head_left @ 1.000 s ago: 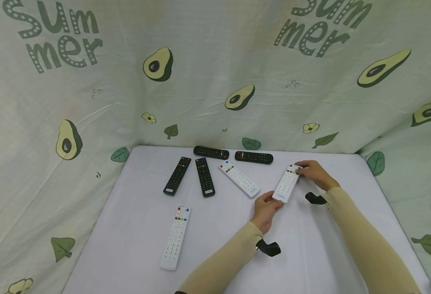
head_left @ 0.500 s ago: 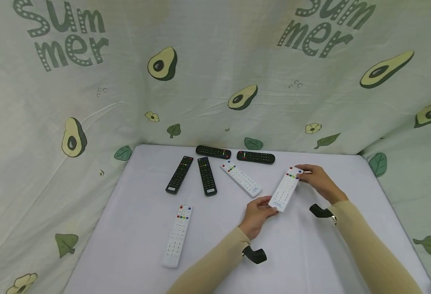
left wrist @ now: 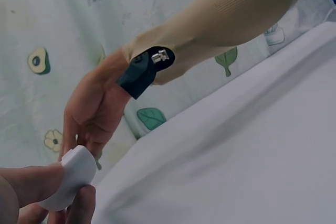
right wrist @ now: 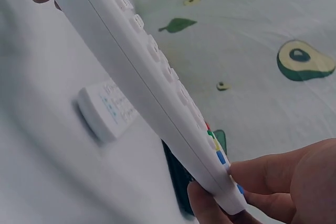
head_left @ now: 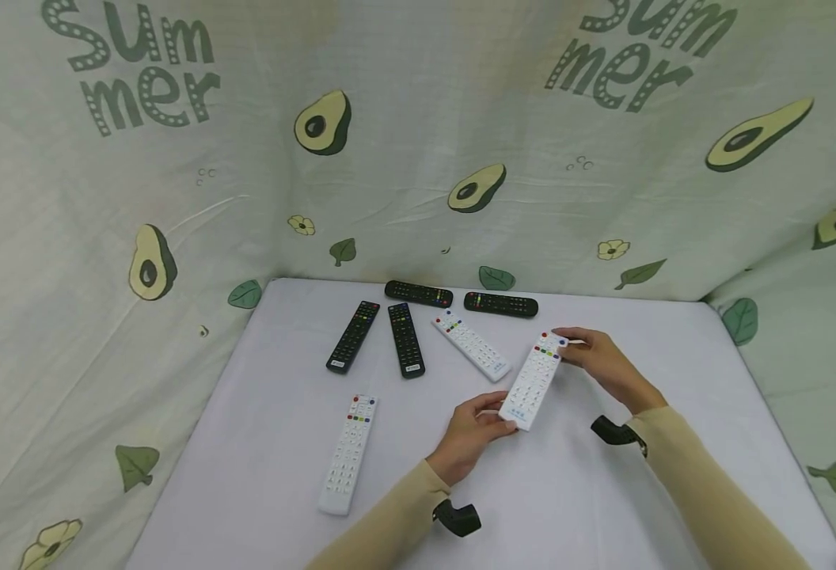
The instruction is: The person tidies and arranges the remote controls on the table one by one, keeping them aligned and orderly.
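Note:
A white remote control (head_left: 532, 381) with coloured buttons near its top is held above the table between both hands. My left hand (head_left: 464, 435) pinches its lower end; in the left wrist view the thumb and fingers clasp the white end (left wrist: 79, 174). My right hand (head_left: 606, 364) pinches the upper end by the coloured buttons. From the right wrist view, the remote's long side (right wrist: 142, 87) runs tilted, raised off the cloth. Another white remote (head_left: 471, 346) lies just behind it, face up on the table.
A third white remote (head_left: 349, 455) lies at the front left. Two black remotes, one slanted (head_left: 353, 338) and one nearly upright (head_left: 407, 340), lie left of centre. Two more black remotes, left (head_left: 419, 294) and right (head_left: 501, 305), lie along the back edge by the printed curtain (head_left: 389, 158).
Both hands have carried the white remote leftward and toward the front. It now appears higher off the table. The head view has shifted slightly; the other remotes lie as before.

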Available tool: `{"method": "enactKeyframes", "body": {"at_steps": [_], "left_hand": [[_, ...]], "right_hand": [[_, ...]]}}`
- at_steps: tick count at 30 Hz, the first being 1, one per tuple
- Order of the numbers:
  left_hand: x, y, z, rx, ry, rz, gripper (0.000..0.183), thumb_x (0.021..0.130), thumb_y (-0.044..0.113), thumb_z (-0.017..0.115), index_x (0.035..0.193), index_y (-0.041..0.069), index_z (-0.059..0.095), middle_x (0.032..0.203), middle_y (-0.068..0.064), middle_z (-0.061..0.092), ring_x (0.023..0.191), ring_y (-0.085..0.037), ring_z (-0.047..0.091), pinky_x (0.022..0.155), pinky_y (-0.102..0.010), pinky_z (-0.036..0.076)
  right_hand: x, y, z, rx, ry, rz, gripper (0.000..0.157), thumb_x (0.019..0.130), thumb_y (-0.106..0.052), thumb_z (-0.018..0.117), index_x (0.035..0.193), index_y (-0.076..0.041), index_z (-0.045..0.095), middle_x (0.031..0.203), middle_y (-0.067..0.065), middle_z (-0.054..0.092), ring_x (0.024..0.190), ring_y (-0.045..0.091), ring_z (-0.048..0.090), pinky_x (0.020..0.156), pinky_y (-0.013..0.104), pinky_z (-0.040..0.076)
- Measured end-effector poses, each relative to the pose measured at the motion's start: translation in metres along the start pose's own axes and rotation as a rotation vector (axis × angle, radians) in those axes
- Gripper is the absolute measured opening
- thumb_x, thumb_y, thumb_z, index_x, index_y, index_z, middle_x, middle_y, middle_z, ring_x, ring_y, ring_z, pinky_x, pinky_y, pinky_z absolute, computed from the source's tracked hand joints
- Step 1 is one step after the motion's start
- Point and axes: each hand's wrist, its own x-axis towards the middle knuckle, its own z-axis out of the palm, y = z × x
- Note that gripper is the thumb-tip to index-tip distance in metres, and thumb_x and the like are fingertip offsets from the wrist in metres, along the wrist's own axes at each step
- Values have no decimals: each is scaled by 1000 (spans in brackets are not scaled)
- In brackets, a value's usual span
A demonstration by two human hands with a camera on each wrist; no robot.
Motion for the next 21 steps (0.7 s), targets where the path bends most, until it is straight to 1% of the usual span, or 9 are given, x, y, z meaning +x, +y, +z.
{"method": "enactKeyframes", "body": {"at_steps": [2, 5, 8, 12, 16, 21], "left_hand": [[-5, 1, -8, 40, -8, 3, 55, 91, -10, 74, 144, 1, 60, 128, -11, 60, 104, -15, 65, 94, -30, 60], [-12, 3, -19, 98, -17, 14, 56, 92, -6, 75, 145, 3, 60, 130, -10, 59, 103, -16, 64, 92, -27, 59], [-21, 6, -31, 148, -36, 33, 56, 93, -4, 75, 146, 4, 59, 133, -11, 58, 104, -17, 63, 90, -26, 58], [-32, 8, -47, 201, -57, 39, 58, 92, -4, 75, 147, 4, 59, 132, -11, 59, 104, -18, 64, 87, -24, 57], [-40, 11, -61, 257, -78, 40, 63, 90, -5, 77, 149, 4, 57, 128, -10, 59, 102, -16, 66, 84, -23, 56], [-48, 12, -80, 365, -107, 45, 69, 88, -3, 79, 152, 5, 54, 127, -9, 59, 99, -16, 67, 83, -25, 54]], "right_hand": [[0, -2, 5, 4, -14, -4, 54, 109, -11, 53, 158, 7, 39, 151, 34, 51, 132, 38, 60, 118, 62, 38], [0, -4, 14, 8, -26, -11, 53, 109, -10, 53, 158, 7, 41, 150, 33, 54, 131, 37, 62, 118, 62, 38], [0, -7, 25, 10, -34, -34, 52, 108, -8, 54, 156, 7, 43, 149, 32, 55, 129, 36, 62, 116, 61, 40], [2, -10, 41, -15, -42, -55, 50, 107, -7, 57, 154, 7, 46, 145, 30, 58, 126, 35, 63, 113, 60, 44], [4, -15, 57, -31, -45, -53, 50, 105, -8, 62, 152, 3, 51, 137, 25, 66, 120, 31, 65, 109, 56, 46], [6, -21, 75, -17, -65, -68, 47, 103, -7, 65, 149, 1, 56, 132, 21, 68, 113, 26, 65, 102, 48, 48]]}}
